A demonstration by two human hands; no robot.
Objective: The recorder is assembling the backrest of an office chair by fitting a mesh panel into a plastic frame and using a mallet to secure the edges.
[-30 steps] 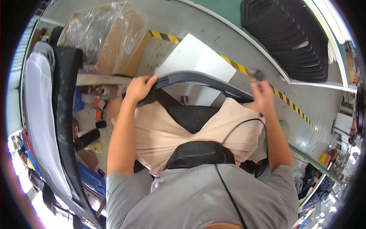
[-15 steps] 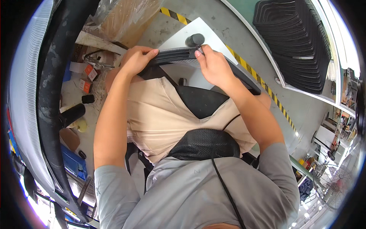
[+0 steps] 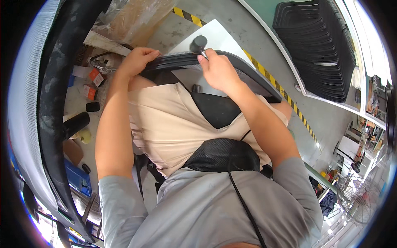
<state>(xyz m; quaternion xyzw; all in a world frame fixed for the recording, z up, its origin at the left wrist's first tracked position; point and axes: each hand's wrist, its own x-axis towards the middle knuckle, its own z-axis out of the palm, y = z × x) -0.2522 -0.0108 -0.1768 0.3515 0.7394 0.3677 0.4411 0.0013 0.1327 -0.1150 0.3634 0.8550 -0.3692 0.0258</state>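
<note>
Across my thighs rests a black curved frame (image 3: 175, 61) with grey mesh, which looks like a chair back. My left hand (image 3: 137, 62) is closed over its far left edge, the thumb lying along the ribbed rim. In my right hand (image 3: 221, 71) is a mallet (image 3: 200, 41) with a dark round head and a metal shaft; the grip is hidden in my fingers. The mallet head is over the frame's far rim, and I cannot tell whether it touches. A small dark cylinder (image 3: 196, 88) shows through the frame's opening.
Beyond the frame lies a white board (image 3: 215, 35) on the grey floor, beside yellow-black tape (image 3: 271, 76). A large mesh panel with a black frame (image 3: 58, 103) stands close on my left. Stacked black frames (image 3: 314, 49) are at the far right. Small orange boxes (image 3: 96, 77) lie left.
My right hand has shifted left along the rim, carrying the mallet, whose head is now further left. My left hand has slid a little left too.
</note>
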